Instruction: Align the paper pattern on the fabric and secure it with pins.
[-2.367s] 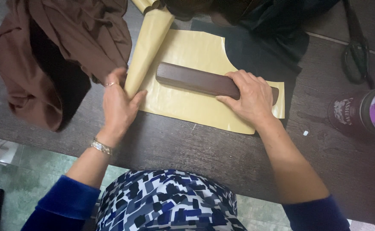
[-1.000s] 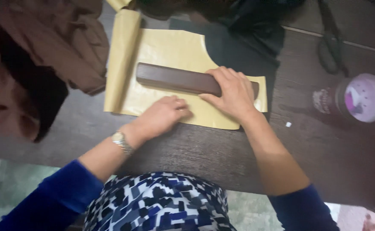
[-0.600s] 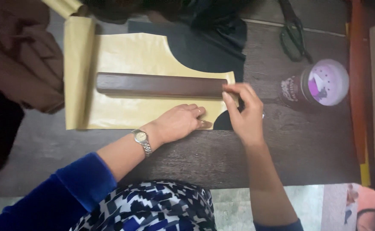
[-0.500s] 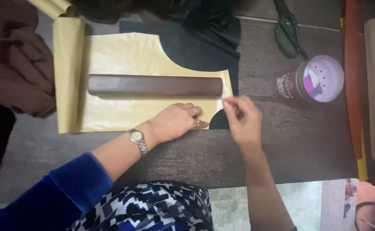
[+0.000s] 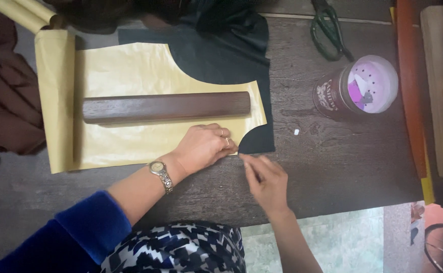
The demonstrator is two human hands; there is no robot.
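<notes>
A yellow paper pattern point(image 5: 130, 71) lies flat over black fabric point(image 5: 221, 60) on the dark wooden table point(image 5: 333, 162). A long dark wooden block point(image 5: 166, 106) rests across the pattern. My left hand point(image 5: 204, 146), with a wristwatch and rings, presses flat on the pattern's near right edge. My right hand point(image 5: 267, 179) is just in front of the pattern's lower right corner. Its fingertips point at the edge of the black fabric and are blurred, so whether they pinch anything is unclear.
A dark jar with a perforated purple lid point(image 5: 358, 86) stands to the right, with green-handled scissors point(image 5: 327, 28) behind it. A small white chip point(image 5: 296, 132) lies near the fabric. Brown cloth point(image 5: 4, 101) is heaped at the left. A wooden frame point(image 5: 439, 76) stands at the far right.
My left hand moved from the pattern's rolled left end to its near right edge. My right hand left the wooden block and came down to the pattern's lower right corner.
</notes>
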